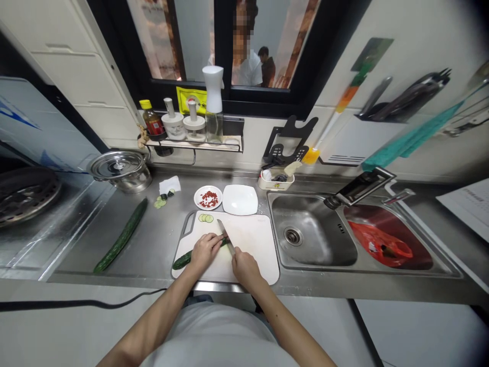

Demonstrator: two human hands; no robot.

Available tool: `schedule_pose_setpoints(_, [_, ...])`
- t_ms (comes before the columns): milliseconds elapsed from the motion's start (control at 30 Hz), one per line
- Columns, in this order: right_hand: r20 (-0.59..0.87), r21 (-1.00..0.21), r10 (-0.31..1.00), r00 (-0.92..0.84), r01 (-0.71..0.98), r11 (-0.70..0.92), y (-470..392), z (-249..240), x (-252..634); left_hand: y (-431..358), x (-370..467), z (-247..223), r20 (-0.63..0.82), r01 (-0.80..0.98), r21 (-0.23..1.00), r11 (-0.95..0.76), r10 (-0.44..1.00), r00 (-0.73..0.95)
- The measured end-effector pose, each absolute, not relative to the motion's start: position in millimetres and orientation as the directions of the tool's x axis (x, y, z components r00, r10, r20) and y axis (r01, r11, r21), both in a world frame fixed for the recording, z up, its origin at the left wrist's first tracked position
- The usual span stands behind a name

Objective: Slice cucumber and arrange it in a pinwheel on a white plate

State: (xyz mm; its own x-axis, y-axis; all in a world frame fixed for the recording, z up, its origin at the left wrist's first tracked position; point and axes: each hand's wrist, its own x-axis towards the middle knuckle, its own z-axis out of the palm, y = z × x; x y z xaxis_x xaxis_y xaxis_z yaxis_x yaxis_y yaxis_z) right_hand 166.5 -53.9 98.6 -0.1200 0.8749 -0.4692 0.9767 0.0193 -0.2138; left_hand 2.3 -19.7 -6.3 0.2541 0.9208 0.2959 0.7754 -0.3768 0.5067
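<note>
On the white cutting board [252, 239] lies a cucumber [182, 261], held down by my left hand [206, 251] with its fingers closed over it. My right hand [245, 266] grips the handle of a knife [222, 227], whose blade is at the cucumber's right end, close to my left fingertips. A few pale cucumber slices [206, 218] rest near the board's upper left corner. Just behind the board are a small plate [196, 198] of chopped red pieces and a white square dish [240, 200]. A second, whole cucumber [121, 235] lies on the counter to the left.
To the right is a double sink [313, 260], with a red plastic bag [382, 244] in its far basin. A lidded steel pot [132, 176] stands at the back left. Cucumber scraps [160, 202] lie by a white paper [170, 184]. A shelf [198, 147] of seasonings hangs behind.
</note>
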Motion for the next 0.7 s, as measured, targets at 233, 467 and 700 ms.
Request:
schedule_pose_setpoints(233, [-0.494,-0.236,0.859,-0.137,0.972,0.02,-61.4,98.1,170.7,-15.1,0.9,-5.5,0.253,0.769,0.533,-0.352,0.934,0.252])
schedule_pose_setpoints(467, [-0.501,-0.236,0.854,-0.137,0.972,0.017,-75.2,96.7,177.0,-16.1,1.4,-2.5,0.235,0.76,0.555,-0.338,0.94,0.246])
schedule_pose_setpoints(700, [-0.501,-0.238,0.854,-0.141,0.971,0.021,-74.7,99.0,177.1,-14.9,1.3,-1.6,0.232,0.761,0.555,-0.335,0.941,0.245])
